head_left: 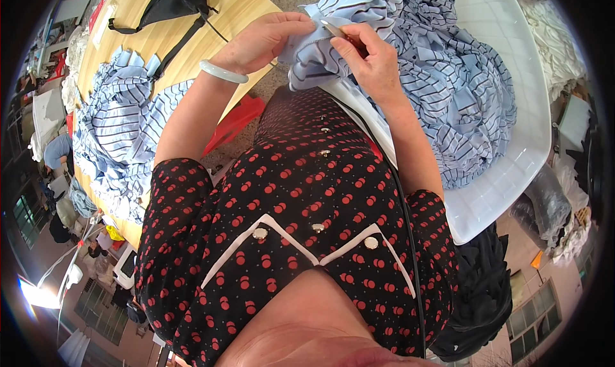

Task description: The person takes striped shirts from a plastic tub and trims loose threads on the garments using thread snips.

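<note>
My left hand (272, 39) pinches the edge of a light blue garment with dark stripes (315, 58), held up in front of me. A pale bangle (223, 72) circles that wrist. Closed in my right hand (377, 64) is a pair of small thread snips (334, 30); the metal tip points toward the left fingertips and lies against the cloth. The fingers cover most of its handle. Part of the garment rests over the rim of a white plastic bin, next to a heap of the same striped cloth (461, 91).
The white bin (526, 91) stands at my right. On the wooden table (240, 8) at my left lie a black waist bag (173, 7) and more striped garments (122, 123). Something red (236, 125) shows below the table edge. Black cloth (477, 290) is piled at lower right.
</note>
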Demonstrator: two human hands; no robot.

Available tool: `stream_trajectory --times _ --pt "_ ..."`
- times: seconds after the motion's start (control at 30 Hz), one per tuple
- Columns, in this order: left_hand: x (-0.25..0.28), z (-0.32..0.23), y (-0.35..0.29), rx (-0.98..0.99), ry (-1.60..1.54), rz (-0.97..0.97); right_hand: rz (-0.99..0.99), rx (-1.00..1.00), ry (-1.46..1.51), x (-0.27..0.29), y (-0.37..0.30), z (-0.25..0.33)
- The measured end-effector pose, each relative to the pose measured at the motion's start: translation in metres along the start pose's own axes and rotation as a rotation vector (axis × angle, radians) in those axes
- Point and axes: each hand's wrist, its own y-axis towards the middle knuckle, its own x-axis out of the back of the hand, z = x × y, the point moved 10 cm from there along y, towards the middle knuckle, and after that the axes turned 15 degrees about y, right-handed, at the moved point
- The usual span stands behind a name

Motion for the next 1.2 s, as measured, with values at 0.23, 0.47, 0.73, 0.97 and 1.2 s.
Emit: stream_trajectory --times 0.23,0.47,0.73,0.97,1.2 --pt "-0.001 -0.005 -0.001 -0.013 0.179 -0.032 0.039 -0.180 0.324 -0.010 0.004 -0.021" --pt "0.035 0.021 -0.004 0.079 0.488 -0.097 -0.019 -0.169 0.439 0.010 0.014 -0.025" --pt "0.028 0.005 -0.019 0.041 0.235 -0.086 -0.055 -0.099 0.123 0.014 0.020 -0.020" --pt "0.025 0.000 -0.016 -0.008 0.061 -0.101 0.097 0.051 -0.150 -0.014 0.008 0.018" --pt "0.019 -0.003 -0.011 -0.007 0.022 -0.111 0.108 0.041 -0.159 -0.018 0.010 0.016"
